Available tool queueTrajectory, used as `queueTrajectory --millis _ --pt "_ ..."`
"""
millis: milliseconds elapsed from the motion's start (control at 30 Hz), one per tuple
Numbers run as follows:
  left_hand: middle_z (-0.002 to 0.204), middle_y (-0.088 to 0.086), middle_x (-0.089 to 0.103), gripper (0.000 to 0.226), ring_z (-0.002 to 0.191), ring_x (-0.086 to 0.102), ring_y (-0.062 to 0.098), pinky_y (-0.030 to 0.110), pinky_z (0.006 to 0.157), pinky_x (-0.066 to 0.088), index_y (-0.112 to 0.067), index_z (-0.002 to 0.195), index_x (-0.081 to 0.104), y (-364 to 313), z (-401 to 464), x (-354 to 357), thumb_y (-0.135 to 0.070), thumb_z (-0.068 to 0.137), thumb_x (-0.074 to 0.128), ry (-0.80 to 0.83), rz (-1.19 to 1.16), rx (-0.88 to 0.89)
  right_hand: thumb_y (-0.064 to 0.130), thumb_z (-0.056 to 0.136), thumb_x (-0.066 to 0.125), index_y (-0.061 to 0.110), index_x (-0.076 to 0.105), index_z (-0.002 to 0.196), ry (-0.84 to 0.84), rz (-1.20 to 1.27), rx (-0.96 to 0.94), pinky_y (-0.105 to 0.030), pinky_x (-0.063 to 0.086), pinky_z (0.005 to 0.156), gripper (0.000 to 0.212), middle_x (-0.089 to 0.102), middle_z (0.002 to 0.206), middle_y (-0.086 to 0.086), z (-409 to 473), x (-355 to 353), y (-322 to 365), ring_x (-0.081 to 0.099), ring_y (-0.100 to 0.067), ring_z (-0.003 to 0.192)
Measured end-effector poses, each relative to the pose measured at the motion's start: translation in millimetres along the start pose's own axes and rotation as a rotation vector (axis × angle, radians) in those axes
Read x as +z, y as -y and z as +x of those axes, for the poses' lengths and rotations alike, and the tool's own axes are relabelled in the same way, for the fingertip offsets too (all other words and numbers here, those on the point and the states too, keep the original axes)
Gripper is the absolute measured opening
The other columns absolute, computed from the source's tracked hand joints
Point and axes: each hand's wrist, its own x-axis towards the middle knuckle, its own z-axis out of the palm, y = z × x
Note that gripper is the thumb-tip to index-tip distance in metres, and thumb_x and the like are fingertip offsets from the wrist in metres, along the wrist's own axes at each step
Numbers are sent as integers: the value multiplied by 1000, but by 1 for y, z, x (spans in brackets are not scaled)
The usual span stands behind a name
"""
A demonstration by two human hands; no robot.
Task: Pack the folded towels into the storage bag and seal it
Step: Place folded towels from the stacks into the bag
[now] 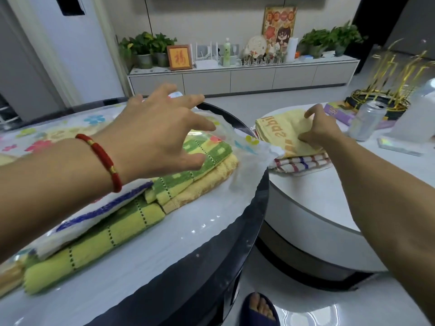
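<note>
A clear storage bag (249, 147) with flower prints lies on the left table, its open mouth facing right. Inside it lie folded towels: a green-and-yellow checked one (127, 229), a white one with blue stripes (98, 215) and an orange-yellow one (211, 180). My left hand (160, 135), a red bracelet on its wrist, hovers with spread fingers over the bag's upper film near the mouth. On the right round table, my right hand (320, 130) pinches a folded yellow towel with red lettering (280, 130), which rests on a red-and-blue checked towel (303, 162).
A silver drink can (367, 121), a purple box (339, 111), a gold wire ornament (381, 95) and a white bottle (421, 114) stand at the back of the right table. A gap separates the two tables; my slippered foot (259, 309) is below. A low cabinet with plants lines the far wall.
</note>
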Motion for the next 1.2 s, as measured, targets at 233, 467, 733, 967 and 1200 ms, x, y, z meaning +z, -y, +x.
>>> queueTrajectory --millis 233,467,733,967,1200 --pt "160 -9 26 55 146 14 31 68 107 29 -48 133 51 3 -49 -6 -63 80 58 -67 65 -36 -4 87 61 24 68 129 274 592 132 -31 57 68 51 62 133 -20 -60 -58 0 64 -29 92" --pt "160 -5 25 45 146 13 39 72 105 25 -47 123 58 27 -139 2 -62 81 58 -8 208 -124 24 82 81 15 77 112 363 914 -7 -34 62 60 32 73 118 -4 -213 -124 -10 77 -22 86" --pt "164 -5 7 74 145 5 45 79 99 22 -35 140 40 89 -256 -5 -60 75 63 216 344 -351 27 78 91 18 75 119 878 636 -170 -33 63 68 45 76 117 -14 -353 -84 65 74 -25 88" --pt "161 -9 -25 107 147 -12 44 83 98 17 -27 153 14 126 -303 -42 -58 69 73 324 432 -444 11 89 79 23 81 110 934 779 -345 -33 61 68 24 80 109 -7 -444 24 215 74 -20 83" --pt "159 -13 -29 116 146 -23 41 86 98 11 -25 155 1 132 -285 -91 -51 69 75 350 374 -439 9 98 55 8 64 116 961 1166 20 -29 59 71 20 68 97 -19 -514 157 333 71 -26 78"
